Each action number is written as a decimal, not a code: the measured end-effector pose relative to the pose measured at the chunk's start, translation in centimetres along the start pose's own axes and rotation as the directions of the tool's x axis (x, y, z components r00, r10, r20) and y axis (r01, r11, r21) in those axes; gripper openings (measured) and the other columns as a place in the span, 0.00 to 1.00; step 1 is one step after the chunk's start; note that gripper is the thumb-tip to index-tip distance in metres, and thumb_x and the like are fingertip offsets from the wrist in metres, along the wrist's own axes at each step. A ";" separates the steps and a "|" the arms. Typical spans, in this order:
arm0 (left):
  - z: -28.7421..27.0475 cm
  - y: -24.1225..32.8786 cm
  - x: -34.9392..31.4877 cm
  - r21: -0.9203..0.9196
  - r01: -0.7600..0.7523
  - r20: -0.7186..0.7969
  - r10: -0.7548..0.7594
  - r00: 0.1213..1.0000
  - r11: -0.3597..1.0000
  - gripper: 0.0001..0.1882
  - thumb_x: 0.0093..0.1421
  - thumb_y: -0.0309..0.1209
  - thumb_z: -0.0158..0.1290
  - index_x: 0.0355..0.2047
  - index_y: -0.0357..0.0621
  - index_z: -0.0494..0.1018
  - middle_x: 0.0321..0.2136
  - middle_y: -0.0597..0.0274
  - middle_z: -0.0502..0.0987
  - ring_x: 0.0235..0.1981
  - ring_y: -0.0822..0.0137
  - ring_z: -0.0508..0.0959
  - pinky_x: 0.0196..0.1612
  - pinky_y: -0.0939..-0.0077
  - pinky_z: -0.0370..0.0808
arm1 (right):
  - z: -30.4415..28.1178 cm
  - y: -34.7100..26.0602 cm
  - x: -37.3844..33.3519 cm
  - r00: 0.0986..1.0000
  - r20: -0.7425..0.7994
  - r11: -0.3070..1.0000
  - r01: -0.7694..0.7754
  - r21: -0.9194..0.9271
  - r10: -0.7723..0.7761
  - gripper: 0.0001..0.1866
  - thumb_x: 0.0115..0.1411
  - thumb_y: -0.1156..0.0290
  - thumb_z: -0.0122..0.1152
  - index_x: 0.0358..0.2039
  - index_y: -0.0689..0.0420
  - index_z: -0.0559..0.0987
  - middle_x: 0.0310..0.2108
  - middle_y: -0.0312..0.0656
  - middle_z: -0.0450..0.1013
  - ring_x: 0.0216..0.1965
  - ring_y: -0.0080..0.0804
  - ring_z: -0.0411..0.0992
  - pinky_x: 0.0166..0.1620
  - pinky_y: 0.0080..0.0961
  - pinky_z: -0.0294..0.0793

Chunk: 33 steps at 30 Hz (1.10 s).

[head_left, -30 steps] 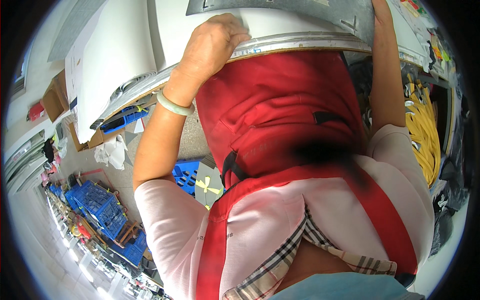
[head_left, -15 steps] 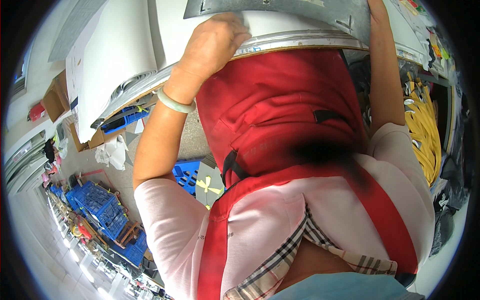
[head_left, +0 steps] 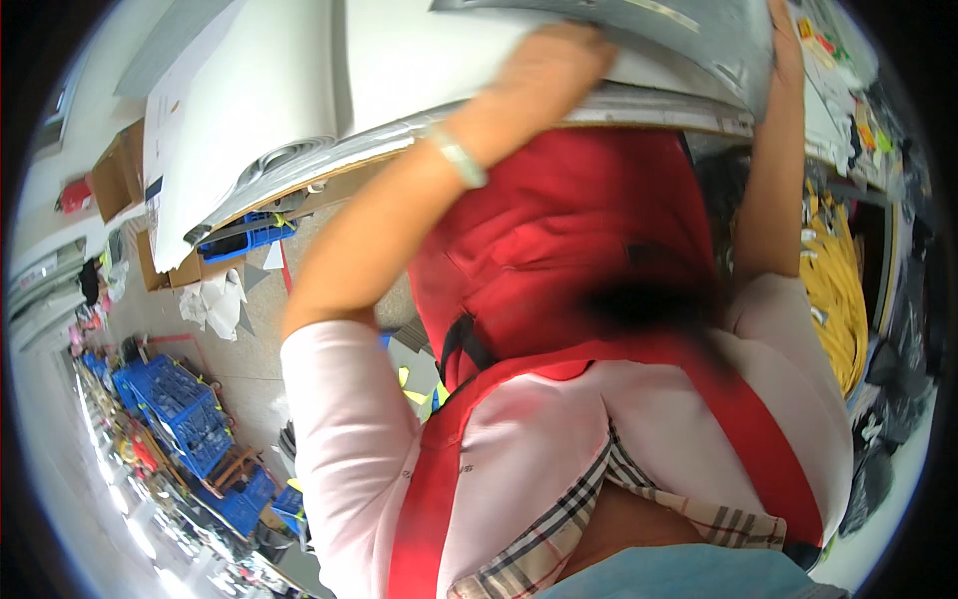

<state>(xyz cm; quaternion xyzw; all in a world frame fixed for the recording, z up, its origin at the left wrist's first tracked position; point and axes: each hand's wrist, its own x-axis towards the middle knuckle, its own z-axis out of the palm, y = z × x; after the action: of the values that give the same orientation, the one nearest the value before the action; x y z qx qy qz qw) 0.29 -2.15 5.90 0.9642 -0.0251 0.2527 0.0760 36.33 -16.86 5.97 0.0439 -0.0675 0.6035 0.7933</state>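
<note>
A dark grey, flexible-looking sheet [head_left: 689,45] lies over white sheet material [head_left: 429,60] on the worktable in front of me. Its near edge curves, and its right end hangs close to the table's front edge. My left hand [head_left: 559,72] is at the near edge of the grey sheet, above the white material. Motion blurs its fingers, so what they hold is unclear. A pale bangle [head_left: 457,157] circles the left wrist. My right hand [head_left: 785,45] is against the right end of the grey sheet, its fingers mostly hidden or cut off by the picture's top edge.
A thick white roll [head_left: 264,90] lies at the table's left. Yellow strips [head_left: 833,290] hang below on the right, beside black plastic bags [head_left: 878,479]. Blue crates [head_left: 180,404] and cardboard boxes [head_left: 120,172] stand on the left. Crumpled white paper [head_left: 213,301] lies on the floor.
My left hand has moved right along the front of the table, its forearm now slanting across my red apron. The right hand stays at the grey sheet's right end. The whole view has shifted slightly.
</note>
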 end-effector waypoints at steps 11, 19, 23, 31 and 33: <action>7.7 -6.1 12.5 -0.222 0.068 -0.508 -0.175 0.844 0.973 0.15 0.62 0.33 0.53 0.48 0.51 0.82 0.45 0.46 0.83 0.44 0.48 0.84 0.47 0.58 0.81 | 10.7 4.3 -4.9 0.700 -0.086 0.278 0.165 -0.946 -0.709 0.31 0.74 0.51 0.53 0.66 0.62 0.70 0.61 0.48 0.73 0.58 0.43 0.73 0.64 0.38 0.70; -29.4 -34.2 -22.3 0.505 0.862 -0.314 -0.939 0.143 -0.038 0.21 0.67 0.44 0.49 0.43 0.37 0.80 0.39 0.48 0.84 0.39 0.59 0.83 0.43 0.64 0.79 | 9.4 5.9 -3.5 0.709 -0.076 0.249 0.143 -0.958 -0.701 0.29 0.75 0.51 0.51 0.64 0.63 0.70 0.61 0.49 0.72 0.59 0.39 0.72 0.62 0.37 0.71; -28.4 -26.4 -34.2 -0.761 0.624 -0.551 -0.683 -0.480 0.175 0.29 0.57 0.33 0.69 0.49 0.22 0.72 0.46 0.43 0.80 0.38 0.59 0.85 0.32 0.65 0.84 | 7.6 5.7 -3.4 0.719 -0.145 0.253 0.045 -0.966 -0.680 0.30 0.75 0.51 0.51 0.66 0.61 0.68 0.62 0.50 0.71 0.59 0.38 0.72 0.63 0.37 0.71; -26.3 -21.1 -48.0 0.246 0.932 -0.768 -0.640 0.020 -0.266 0.42 0.60 0.53 0.62 0.61 0.29 0.69 0.58 0.32 0.73 0.58 0.41 0.74 0.61 0.48 0.70 | 4.5 7.7 -0.3 0.810 -0.128 0.330 0.085 -0.940 -0.572 0.30 0.72 0.51 0.55 0.66 0.59 0.70 0.59 0.46 0.74 0.55 0.35 0.74 0.60 0.31 0.73; -23.3 -20.2 -39.4 0.115 0.959 -0.760 -0.599 0.252 0.258 0.33 0.60 0.39 0.66 0.59 0.32 0.71 0.55 0.36 0.75 0.55 0.49 0.76 0.56 0.56 0.74 | 4.5 7.8 -0.3 0.785 -0.104 0.262 0.076 -0.962 -0.610 0.30 0.72 0.52 0.57 0.66 0.58 0.70 0.58 0.45 0.75 0.55 0.34 0.75 0.59 0.30 0.74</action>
<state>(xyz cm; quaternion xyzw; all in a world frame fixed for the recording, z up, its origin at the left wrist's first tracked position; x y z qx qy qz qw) -43.57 21.86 3.94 0.6662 0.5923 0.4442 -0.0896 28.53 -15.74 10.30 -0.5415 -0.1936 0.2504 0.7789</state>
